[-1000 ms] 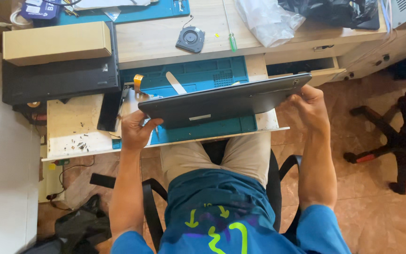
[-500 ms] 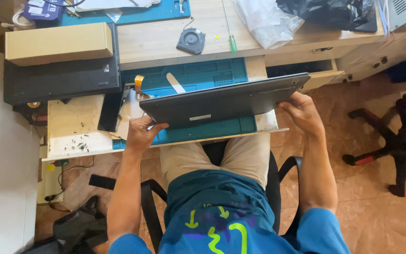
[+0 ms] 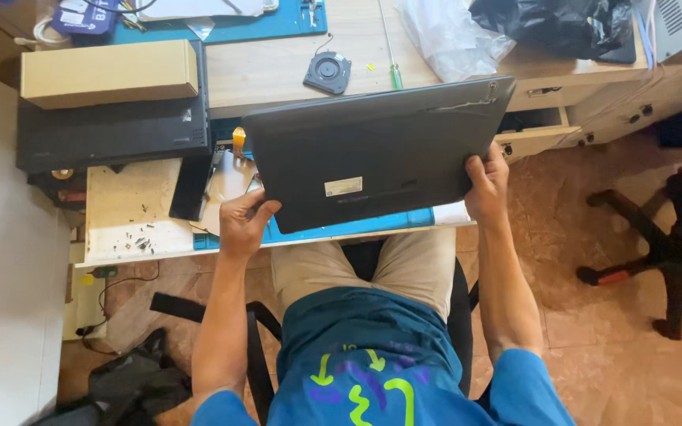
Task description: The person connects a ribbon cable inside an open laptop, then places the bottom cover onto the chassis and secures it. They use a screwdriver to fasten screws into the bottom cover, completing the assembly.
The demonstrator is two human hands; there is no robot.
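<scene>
Bare wooden desktop (image 3: 278, 75) lies open behind the raised dark grey laptop (image 3: 372, 154) (only a small round black fan (image 3: 327, 72) interrupts it); left of the laptop, a stacked cardboard box (image 3: 110, 72) blocks passage.

Laptop base (image 3: 372, 158) presents matt dark grey plastic or metal, smooth, with a small paper label; mat (image 3: 357, 229) beneath appears blue rubbery matt; desk (image 3: 278, 71) is pale wood, box (image 3: 108, 72) plain brown cardboard, bag (image 3: 447, 35) glossy clear plastic.

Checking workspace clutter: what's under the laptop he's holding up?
Under the dark laptop, gripped by the left hand and right hand, a blue work mat shows along its near edge. Anything lying on the mat beneath is covered.
</scene>
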